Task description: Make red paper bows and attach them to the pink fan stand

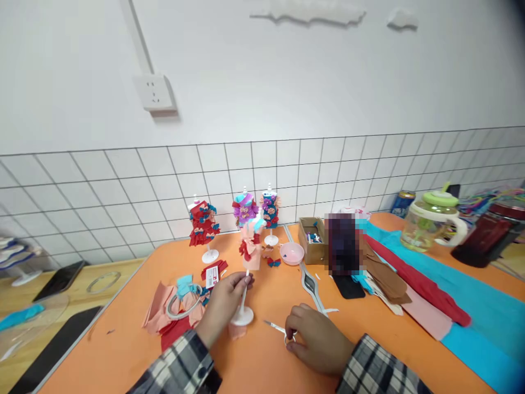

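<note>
My left hand [230,295] is closed round the thin white pole of a small dress form stand [244,316]. At its top is a miniature dress form [250,244] dressed in pink, red and light blue fabric. My right hand [314,339] is closed at the finger loops of a pair of small white-handled scissors [279,328], whose blades point left toward the stand's base. The scissors lie on or just above the orange table [262,361]; I cannot tell which. Part of their handle is hidden by my fingers.
Behind stand more dressed forms, one in red [204,223]. Fabric pieces with a roll of tape [182,309] lie left. Beyond are a pink bowl [292,254] and a cardboard box [312,251]. Folded cloth [430,290], a jug [430,224] and a can [403,203] occupy the right.
</note>
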The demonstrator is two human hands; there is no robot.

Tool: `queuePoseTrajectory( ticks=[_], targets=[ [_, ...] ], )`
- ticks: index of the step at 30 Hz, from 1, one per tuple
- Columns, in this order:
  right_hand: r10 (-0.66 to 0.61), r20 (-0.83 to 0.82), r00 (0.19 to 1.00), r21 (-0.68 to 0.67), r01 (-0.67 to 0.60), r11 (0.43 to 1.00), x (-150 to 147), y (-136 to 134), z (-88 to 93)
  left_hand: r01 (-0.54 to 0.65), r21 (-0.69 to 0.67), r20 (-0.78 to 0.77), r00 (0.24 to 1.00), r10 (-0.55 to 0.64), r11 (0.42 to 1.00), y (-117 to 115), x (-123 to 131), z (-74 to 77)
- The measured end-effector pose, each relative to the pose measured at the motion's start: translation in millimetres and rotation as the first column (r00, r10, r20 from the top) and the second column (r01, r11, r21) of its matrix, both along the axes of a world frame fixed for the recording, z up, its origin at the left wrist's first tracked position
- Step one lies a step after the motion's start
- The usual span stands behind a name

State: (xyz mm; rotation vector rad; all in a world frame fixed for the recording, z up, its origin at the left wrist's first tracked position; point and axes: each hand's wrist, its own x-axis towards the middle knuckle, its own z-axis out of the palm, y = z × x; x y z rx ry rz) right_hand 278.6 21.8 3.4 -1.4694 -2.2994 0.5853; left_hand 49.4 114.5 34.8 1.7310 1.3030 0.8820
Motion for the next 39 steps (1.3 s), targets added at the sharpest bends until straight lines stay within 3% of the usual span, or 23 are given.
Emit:
queuePoseTrajectory(
  ticks=[3,6,10,20,29,34,39],
  targets=[
    [0.005,-0.030,1.000,-0.015,-0.006,1.000,3.8,0.7,-1.7,-0.148,0.161,0.037,0.989,0.144,0.976,26.2,7.5,-23.2],
    [0.007,-0.026,1.000,-0.022,-0.008,1.000,5.6,2.2,-1.4,-0.207,0.253,0.073,0.978,0.194,0.945,39.9,5.5,-43.9],
    [0.018,-0.062,0.998,-0.065,-0.023,0.998,5.7,5.0,-0.2,-0.287,0.280,0.149,0.956,0.254,0.916,49.5,-1.1,-56.3],
    [-0.038,-0.094,0.995,-0.081,0.031,0.996,7.1,10.3,-7.4,-0.304,0.245,0.213,0.943,0.255,0.921,52.3,-2.4,-61.1],
    [-0.076,-0.034,0.997,-0.060,0.074,0.995,5.3,11.6,-7.0,-0.305,0.295,0.178,0.949,0.262,0.906,38.5,9.8,-48.0],
    [-0.077,0.044,0.996,0.049,0.075,0.996,8.4,13.4,-20.7,-0.281,0.287,0.132,0.959,0.253,0.916,28.8,13.3,-45.5],
    [-0.053,0.031,0.998,0.332,0.039,0.942,-2.7,3.7,-23.4,-0.285,0.289,0.099,0.958,0.268,0.914,16.6,13.0,-39.8]
  ],
)
